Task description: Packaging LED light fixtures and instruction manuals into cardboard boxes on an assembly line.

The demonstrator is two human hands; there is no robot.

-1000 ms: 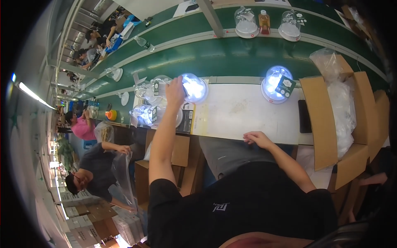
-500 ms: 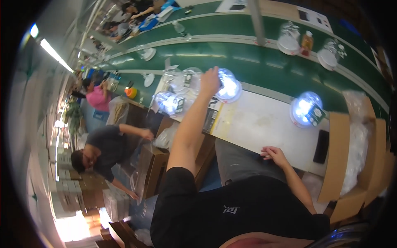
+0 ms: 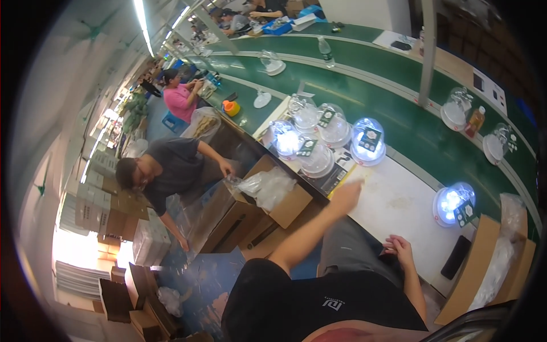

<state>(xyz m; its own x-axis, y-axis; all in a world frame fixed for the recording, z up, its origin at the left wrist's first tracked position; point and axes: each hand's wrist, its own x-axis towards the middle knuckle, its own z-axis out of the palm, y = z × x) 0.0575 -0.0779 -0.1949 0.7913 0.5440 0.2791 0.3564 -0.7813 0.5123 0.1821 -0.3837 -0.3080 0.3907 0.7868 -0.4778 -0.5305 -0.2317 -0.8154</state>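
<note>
My left hand (image 3: 348, 198), smeared by motion, is over the near edge of the white board (image 3: 393, 196); its fingers cannot be made out. Beyond it stands a lit clear dome lamp (image 3: 367, 149) with a dark green tag, apart from the hand. My right hand (image 3: 399, 248) rests at the board's near edge, fingers loosely apart and holding nothing visible. A second lit dome lamp (image 3: 450, 206) stands farther right, its tag hanging at the side. Several more domes cluster at the left, including a lit one (image 3: 284, 138) and an unlit one (image 3: 317, 161).
A black phone (image 3: 456, 257) lies at the board's right, next to an open carton (image 3: 470, 273). Green conveyor belt (image 3: 410, 154) runs beyond, with more domes and a bottle (image 3: 475, 121). At left, a co-worker (image 3: 171, 168) stands by cartons (image 3: 228, 219).
My left hand has left the lit dome lamp and drawn back toward me over the board's near edge. That lamp stays standing, its tag now facing me. The view has swung left.
</note>
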